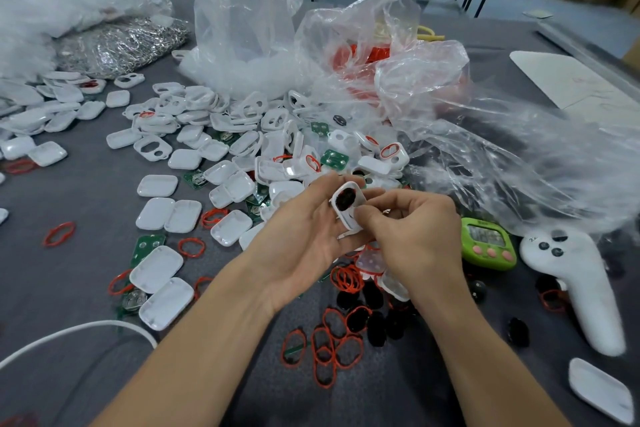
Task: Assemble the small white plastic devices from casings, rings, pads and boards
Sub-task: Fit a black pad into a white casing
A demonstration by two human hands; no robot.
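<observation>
My left hand [304,229] holds a small white casing [348,206] palm up, with a black pad seated in its oval opening. My right hand [412,232] pinches the casing's lower right edge with thumb and fingers. Loose white casings [221,149] lie heaped on the grey table behind my hands. Red rings [329,343] and black pads [374,326] are scattered below my hands. Green boards [334,159] show among the heap.
Crumpled clear plastic bags [450,107] rise behind and to the right. A green timer [486,243] and a white controller [575,284] sit at right. A pile of metal clips [121,45] lies at back left. A white cable [69,333] curves at lower left.
</observation>
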